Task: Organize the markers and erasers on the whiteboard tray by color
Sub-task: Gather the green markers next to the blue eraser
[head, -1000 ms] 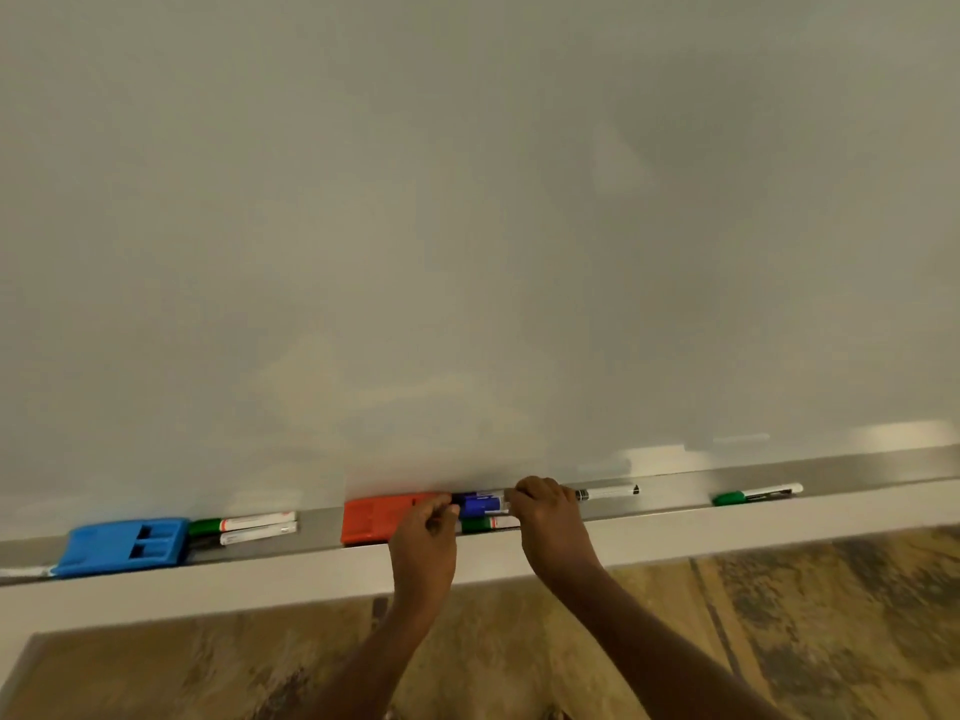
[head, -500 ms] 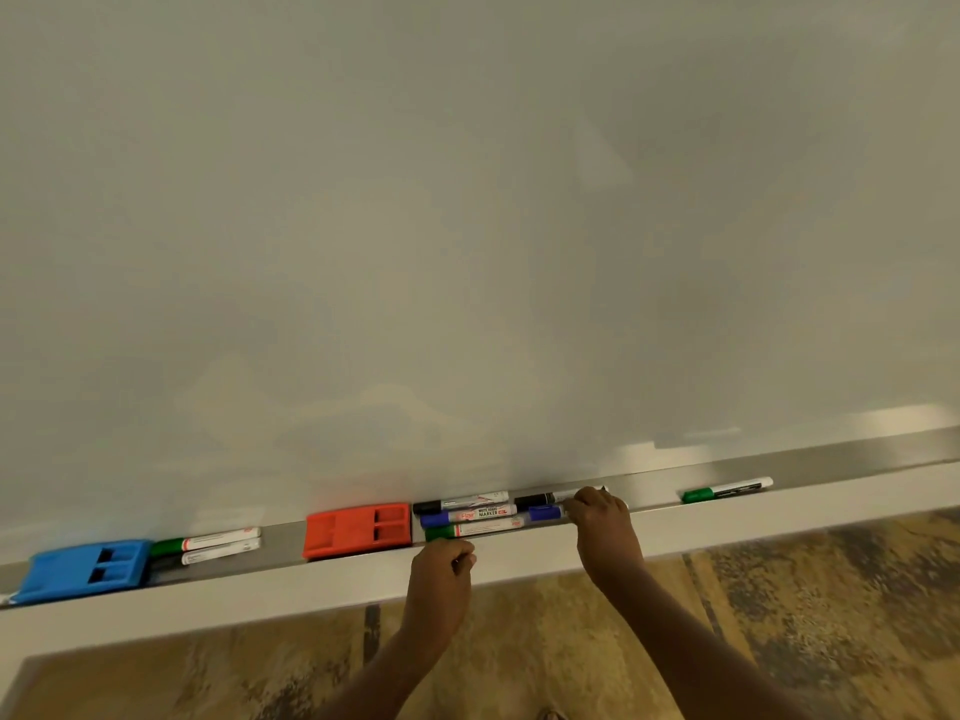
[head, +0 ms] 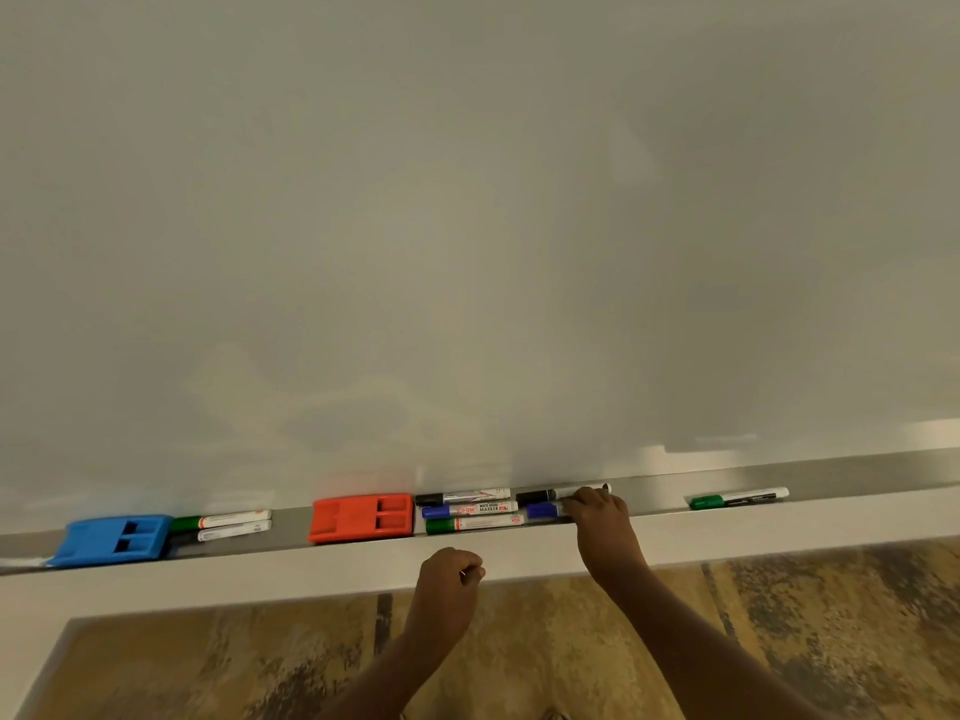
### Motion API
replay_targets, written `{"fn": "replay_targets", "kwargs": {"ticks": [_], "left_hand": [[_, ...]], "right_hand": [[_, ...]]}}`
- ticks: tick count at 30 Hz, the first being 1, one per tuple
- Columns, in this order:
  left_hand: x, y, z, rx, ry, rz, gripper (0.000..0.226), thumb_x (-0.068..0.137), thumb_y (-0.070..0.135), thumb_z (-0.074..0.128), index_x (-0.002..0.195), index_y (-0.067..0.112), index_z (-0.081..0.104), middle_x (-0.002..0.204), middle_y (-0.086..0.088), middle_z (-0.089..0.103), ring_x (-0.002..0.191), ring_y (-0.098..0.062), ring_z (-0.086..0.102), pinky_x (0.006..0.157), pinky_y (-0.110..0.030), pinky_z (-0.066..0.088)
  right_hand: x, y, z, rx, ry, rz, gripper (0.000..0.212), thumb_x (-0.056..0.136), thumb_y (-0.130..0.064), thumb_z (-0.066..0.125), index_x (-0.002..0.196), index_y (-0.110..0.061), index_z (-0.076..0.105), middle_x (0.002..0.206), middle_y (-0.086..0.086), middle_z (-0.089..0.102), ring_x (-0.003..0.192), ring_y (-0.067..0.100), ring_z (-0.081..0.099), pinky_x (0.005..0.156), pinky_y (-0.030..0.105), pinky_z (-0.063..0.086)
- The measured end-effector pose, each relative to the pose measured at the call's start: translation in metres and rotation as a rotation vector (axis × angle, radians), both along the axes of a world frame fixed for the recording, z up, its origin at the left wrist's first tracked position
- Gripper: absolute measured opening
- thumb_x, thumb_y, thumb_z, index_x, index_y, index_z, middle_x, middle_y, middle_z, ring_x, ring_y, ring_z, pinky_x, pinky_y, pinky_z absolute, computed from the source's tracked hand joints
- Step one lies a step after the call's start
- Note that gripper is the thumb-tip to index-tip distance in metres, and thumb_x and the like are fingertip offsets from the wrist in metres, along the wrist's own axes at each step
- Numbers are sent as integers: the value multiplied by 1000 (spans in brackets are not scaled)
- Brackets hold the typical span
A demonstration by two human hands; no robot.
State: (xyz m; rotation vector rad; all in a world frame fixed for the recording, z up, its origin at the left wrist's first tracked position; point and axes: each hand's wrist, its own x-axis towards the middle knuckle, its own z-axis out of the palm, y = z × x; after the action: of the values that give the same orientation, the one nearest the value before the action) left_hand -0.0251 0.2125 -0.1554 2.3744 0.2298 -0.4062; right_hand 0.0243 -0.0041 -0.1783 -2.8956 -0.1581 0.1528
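The grey whiteboard tray (head: 857, 478) holds, from left to right, a blue eraser (head: 111, 540), a green marker (head: 221, 520) above a black-capped marker (head: 228, 532), and a red eraser (head: 361, 517). Right of it lie three stacked markers: black (head: 462, 497), blue (head: 470, 509) and green (head: 475, 523). Then come a second black marker (head: 540, 495) and a second blue marker (head: 543, 510). My right hand (head: 600, 517) curls over the barrels of these two, fingertips on the blue one. My left hand (head: 449, 576) is a loose fist below the tray's front lip, holding nothing.
A lone green marker (head: 737, 497) lies on the tray further right, with bare tray on both sides of it. The whiteboard (head: 467, 226) fills the view above. A white ledge (head: 260, 579) runs under the tray, with patterned brown floor below.
My left hand has let go of the stacked markers and dropped below the tray. My right hand slid right onto the second black and blue markers and stays there.
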Motion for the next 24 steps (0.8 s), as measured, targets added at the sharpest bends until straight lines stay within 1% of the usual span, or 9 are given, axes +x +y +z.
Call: {"fn": "replay_targets", "kwargs": {"ticks": [6, 10, 14, 17, 21, 24], "left_hand": [[1, -2, 2, 23, -12, 8, 24, 91, 12, 56, 114, 10, 65, 114, -6, 67, 97, -8, 56, 85, -12, 37], [4, 0, 3, 30, -41, 48, 24, 90, 9, 57, 112, 7, 66, 111, -8, 68, 89, -4, 53, 81, -11, 37], [5, 6, 2, 41, -44, 72, 22, 90, 8, 57, 109, 7, 67, 108, -8, 69, 89, -5, 54, 80, -11, 37], [5, 11, 0, 44, -54, 80, 21, 90, 7, 57, 107, 6, 68, 107, -9, 70, 87, -5, 54, 79, -12, 37], [6, 19, 0, 39, -62, 88, 20, 90, 7, 56, 106, 6, 68, 106, -9, 70, 92, -10, 59, 81, -12, 37], [6, 25, 2, 27, -80, 100, 19, 90, 7, 56, 104, 7, 69, 105, -8, 70, 89, -7, 56, 79, -11, 36]], "right_hand": [[-1, -2, 3, 19, 8, 12, 37, 89, -3, 53, 123, -18, 57, 125, 4, 59, 118, 22, 51, 104, 37, 35], [-3, -1, 5, 61, -15, -3, 38, 85, -1, 60, 121, -16, 58, 122, 6, 60, 116, 23, 52, 102, 39, 38], [-4, 6, 10, 94, -59, -16, 38, 78, 7, 65, 112, -10, 65, 112, 11, 66, 107, 28, 58, 94, 43, 43], [-3, 15, 14, 83, -70, 1, 34, 76, 4, 69, 107, -10, 66, 107, 11, 68, 102, 28, 61, 91, 43, 45], [-5, 28, 20, 82, -112, 18, 33, 61, 5, 82, 87, -12, 71, 83, 6, 71, 78, 24, 66, 70, 39, 53], [-5, 37, 21, 93, -130, 26, 30, 62, 5, 80, 85, -13, 71, 82, 5, 70, 77, 25, 65, 67, 38, 52]]}}
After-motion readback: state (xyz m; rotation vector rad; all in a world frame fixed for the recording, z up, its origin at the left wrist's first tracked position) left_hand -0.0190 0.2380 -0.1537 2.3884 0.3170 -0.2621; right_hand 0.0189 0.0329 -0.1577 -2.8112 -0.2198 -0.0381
